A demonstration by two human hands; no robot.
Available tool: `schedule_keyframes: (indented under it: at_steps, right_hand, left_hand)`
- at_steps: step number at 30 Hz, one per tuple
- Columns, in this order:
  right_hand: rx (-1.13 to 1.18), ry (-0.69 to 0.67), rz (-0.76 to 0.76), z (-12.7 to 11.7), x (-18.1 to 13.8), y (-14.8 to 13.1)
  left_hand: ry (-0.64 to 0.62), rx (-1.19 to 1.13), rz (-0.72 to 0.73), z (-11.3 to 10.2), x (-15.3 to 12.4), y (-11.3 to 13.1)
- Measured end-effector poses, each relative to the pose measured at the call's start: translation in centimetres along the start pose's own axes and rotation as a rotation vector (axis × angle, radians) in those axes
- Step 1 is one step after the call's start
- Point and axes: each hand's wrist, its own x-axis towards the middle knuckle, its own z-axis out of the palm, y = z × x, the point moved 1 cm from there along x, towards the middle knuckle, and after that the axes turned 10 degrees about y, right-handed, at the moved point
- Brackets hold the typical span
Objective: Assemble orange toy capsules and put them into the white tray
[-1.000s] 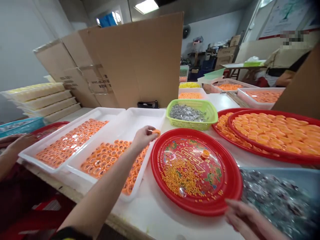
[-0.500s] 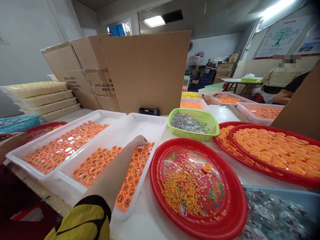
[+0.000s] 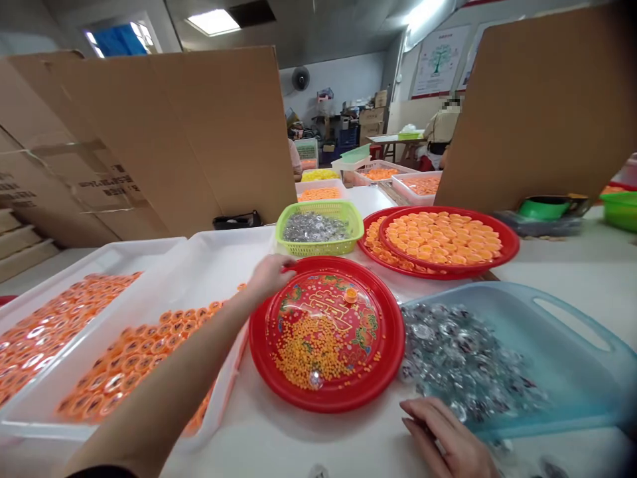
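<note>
My left hand is at the upper-left rim of a round red tray, its fingers bent; whether they grip the rim is hidden. Small yellow-orange beads and one orange cup lie on the tray. In the lower right, my right hand hovers near the table with fingers loosely curved and apart, nothing visible in them. Beside it is a pale blue tray with clear, shiny small pieces. A white bin under my left arm holds rows of orange round pieces with printed faces.
Behind the red tray sits a green basket of small silvery pieces. Stacked red trays with orange cups stand to the right. Cardboard panels edge the table's far side. A second white bin lies left. A person is in the background.
The view has turned right. My left hand has moved from the orange pieces in the white bin to the red tray's rim. My right hand has come into view at lower right.
</note>
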Motion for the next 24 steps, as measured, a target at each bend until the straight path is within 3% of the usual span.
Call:
schedule_keyframes:
  at_steps: [2,5,8,10,13,17,19,21,24]
  right_hand:
    - [0.016,0.038,0.034,0.2,0.0,-0.3]
    - [0.057,0.107,0.129,0.1,-0.4,-0.8]
    - [0.081,0.174,0.242,-0.4,-0.6,-0.9]
    - [0.068,0.198,0.276,-0.8,-0.6,-0.8]
    - [0.078,0.061,0.208,-1.0,-0.5,-1.3]
    - [0.155,-0.481,-0.061,0.7,0.6,-4.0]
    - [0.127,-0.675,-0.207,2.1,1.6,-6.0]
    - [0.094,-0.801,-0.334,3.6,2.8,-7.7]
    - [0.043,-0.904,-0.462,5.4,4.1,-9.3]
  left_hand:
    - [-0.073,-0.056,0.126,2.7,0.1,4.2]
    - [-0.138,-0.089,0.192,7.3,0.0,8.7]
    - [-0.164,-0.105,0.194,10.7,-0.1,10.6]
    - [-0.17,-0.119,0.188,11.4,-0.4,10.9]
    - [-0.158,-0.144,0.164,10.5,-1.3,10.4]
    - [-0.11,-0.18,0.081,7.2,-2.7,9.4]
    - [-0.083,-0.195,0.042,5.6,-3.4,9.1]
    - [-0.071,-0.294,-0.021,4.3,-4.3,8.8]
    - [-0.148,-0.663,-0.236,3.3,-5.8,8.5]
